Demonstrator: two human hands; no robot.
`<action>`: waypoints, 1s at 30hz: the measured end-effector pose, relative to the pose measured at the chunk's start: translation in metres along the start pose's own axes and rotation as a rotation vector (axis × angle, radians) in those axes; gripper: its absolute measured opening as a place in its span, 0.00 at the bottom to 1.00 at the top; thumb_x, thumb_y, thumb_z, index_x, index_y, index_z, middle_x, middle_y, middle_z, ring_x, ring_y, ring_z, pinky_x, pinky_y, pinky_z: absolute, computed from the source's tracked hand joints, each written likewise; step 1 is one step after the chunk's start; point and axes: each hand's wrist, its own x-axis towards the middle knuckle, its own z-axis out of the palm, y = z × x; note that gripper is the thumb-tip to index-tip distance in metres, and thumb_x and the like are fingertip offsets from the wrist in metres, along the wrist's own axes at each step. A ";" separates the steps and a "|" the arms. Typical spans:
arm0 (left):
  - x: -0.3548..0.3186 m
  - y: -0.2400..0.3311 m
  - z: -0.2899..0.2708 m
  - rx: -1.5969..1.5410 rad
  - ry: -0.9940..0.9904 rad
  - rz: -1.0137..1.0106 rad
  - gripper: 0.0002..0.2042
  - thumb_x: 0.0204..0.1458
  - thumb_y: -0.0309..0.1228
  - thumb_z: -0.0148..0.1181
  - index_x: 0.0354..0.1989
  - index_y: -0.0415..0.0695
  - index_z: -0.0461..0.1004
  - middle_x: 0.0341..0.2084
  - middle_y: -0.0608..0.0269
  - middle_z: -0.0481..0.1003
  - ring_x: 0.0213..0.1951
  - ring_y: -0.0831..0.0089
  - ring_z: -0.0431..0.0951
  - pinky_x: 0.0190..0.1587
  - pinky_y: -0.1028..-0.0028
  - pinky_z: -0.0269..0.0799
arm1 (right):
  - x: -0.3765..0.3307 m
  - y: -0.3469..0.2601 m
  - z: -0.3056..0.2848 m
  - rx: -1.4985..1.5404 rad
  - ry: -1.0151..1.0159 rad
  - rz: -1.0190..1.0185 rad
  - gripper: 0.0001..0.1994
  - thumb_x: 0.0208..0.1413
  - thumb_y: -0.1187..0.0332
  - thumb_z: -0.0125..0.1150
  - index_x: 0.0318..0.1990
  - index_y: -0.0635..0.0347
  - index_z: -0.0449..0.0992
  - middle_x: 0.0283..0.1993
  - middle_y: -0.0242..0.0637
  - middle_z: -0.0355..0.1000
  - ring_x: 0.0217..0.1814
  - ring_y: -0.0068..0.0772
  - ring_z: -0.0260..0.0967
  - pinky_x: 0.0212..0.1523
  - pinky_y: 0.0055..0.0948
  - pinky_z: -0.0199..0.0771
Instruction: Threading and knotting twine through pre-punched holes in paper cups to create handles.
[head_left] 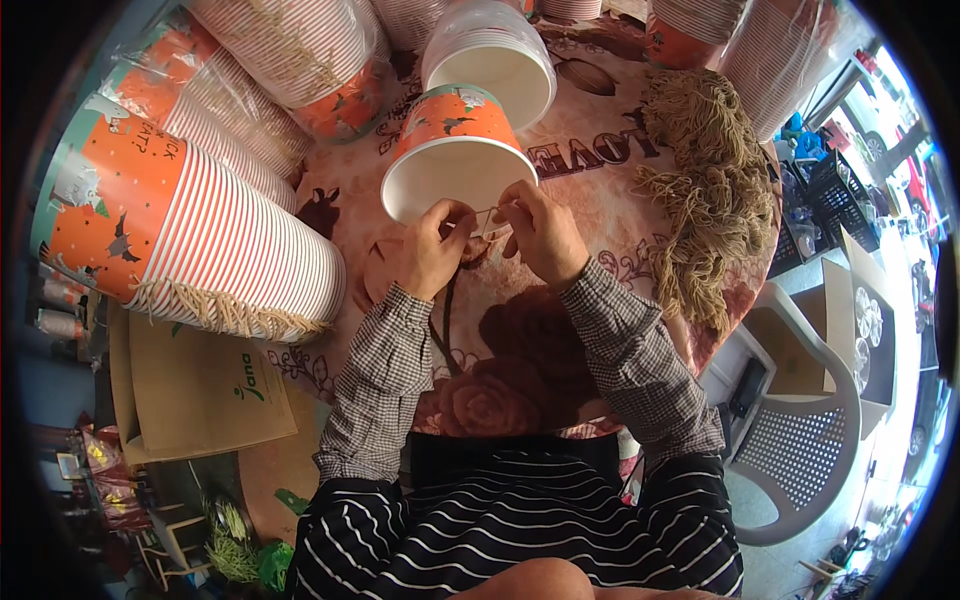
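Note:
An orange paper bucket [455,122] with a green base band and printed figures lies on its side, its white mouth facing me. Just in front of its rim, my left hand [433,250] pinches one part of a thin beige cord [487,212]. My right hand [547,236] pinches the cord a short way to the right, fingertips close to the rim. Whether the cord passes through the bucket's wall is too small to tell. Behind it lies a plastic-wrapped stack of white buckets [500,85]. A heap of beige cords [705,170] lies on the table to the right.
A long stack of nested orange buckets [240,235] with cord handles lies at the left. More wrapped stacks [290,60] crowd the far side. The round table has a rose-patterned cloth [490,395]. A cardboard box [205,390] stands lower left, a grey plastic chair [790,450] lower right.

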 end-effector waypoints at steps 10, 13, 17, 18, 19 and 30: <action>-0.002 0.001 -0.005 -0.403 -0.137 -0.215 0.06 0.57 0.27 0.54 0.36 0.36 0.72 0.24 0.68 0.73 0.23 0.82 0.73 0.25 0.81 0.69 | 0.003 -0.005 -0.016 0.038 -0.155 0.062 0.06 0.52 0.70 0.57 0.35 0.64 0.73 0.19 0.34 0.69 0.20 0.19 0.65 0.23 0.23 0.65; -0.004 0.008 -0.003 -0.397 -0.079 -0.070 0.07 0.57 0.28 0.55 0.37 0.36 0.73 0.26 0.70 0.73 0.25 0.86 0.71 0.27 0.84 0.67 | 0.003 -0.002 -0.015 -0.006 -0.122 0.029 0.06 0.52 0.70 0.57 0.35 0.62 0.73 0.19 0.37 0.70 0.19 0.25 0.68 0.23 0.26 0.66; -0.005 0.008 -0.002 -0.571 -0.177 -0.193 0.08 0.57 0.28 0.55 0.40 0.36 0.74 0.25 0.72 0.73 0.25 0.87 0.69 0.27 0.85 0.65 | -0.001 0.003 -0.007 -0.156 -0.053 -0.088 0.06 0.54 0.71 0.58 0.38 0.61 0.74 0.16 0.34 0.67 0.17 0.19 0.62 0.20 0.23 0.61; -0.004 0.006 -0.001 -0.570 -0.210 -0.186 0.09 0.57 0.28 0.55 0.41 0.36 0.74 0.25 0.72 0.73 0.24 0.87 0.69 0.27 0.85 0.65 | -0.001 0.005 -0.005 -0.197 -0.033 -0.130 0.06 0.54 0.71 0.58 0.38 0.60 0.75 0.18 0.36 0.69 0.18 0.22 0.65 0.22 0.24 0.64; -0.004 0.004 0.000 -0.572 -0.211 -0.186 0.09 0.57 0.28 0.55 0.41 0.36 0.74 0.25 0.72 0.73 0.24 0.87 0.69 0.27 0.85 0.65 | -0.002 0.006 -0.003 -0.237 -0.013 -0.172 0.06 0.54 0.71 0.58 0.39 0.59 0.75 0.19 0.38 0.71 0.19 0.25 0.68 0.24 0.25 0.67; -0.003 -0.005 0.000 -0.696 -0.289 -0.339 0.09 0.57 0.32 0.56 0.37 0.39 0.74 0.25 0.65 0.75 0.24 0.82 0.72 0.26 0.82 0.68 | -0.001 0.012 0.002 -0.193 -0.042 -0.127 0.07 0.54 0.71 0.58 0.40 0.58 0.76 0.23 0.41 0.73 0.24 0.27 0.72 0.27 0.26 0.70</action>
